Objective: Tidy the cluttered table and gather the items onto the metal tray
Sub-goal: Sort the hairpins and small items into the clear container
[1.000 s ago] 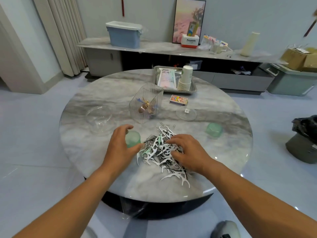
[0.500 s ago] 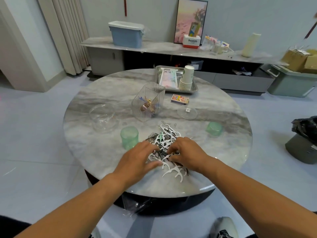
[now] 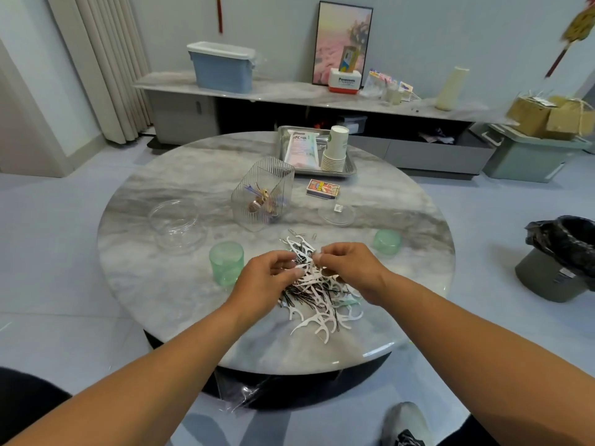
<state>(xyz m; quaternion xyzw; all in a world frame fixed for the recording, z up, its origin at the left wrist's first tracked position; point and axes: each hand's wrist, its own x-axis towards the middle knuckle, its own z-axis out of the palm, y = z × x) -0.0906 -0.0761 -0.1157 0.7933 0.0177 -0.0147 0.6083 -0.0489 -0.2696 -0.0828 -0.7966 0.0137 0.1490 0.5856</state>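
A heap of white floss picks and black hairpins lies on the near part of the round marble table. My left hand and my right hand are both over the heap, fingers curled and pinching picks between them. A green cup stands upright just left of my left hand, and a green lid lies to the right. The metal tray sits at the far side, holding a packet and a stack of paper cups.
A ribbed clear container with small items lies tilted mid-table. A clear round tub is at the left, a clear lid and a small card box near the tray. A black-bagged bin stands on the floor to the right.
My left hand let go of the green cup and moved right onto the heap. Both hands have since lifted and come together, pinching picks at the heap's far side.
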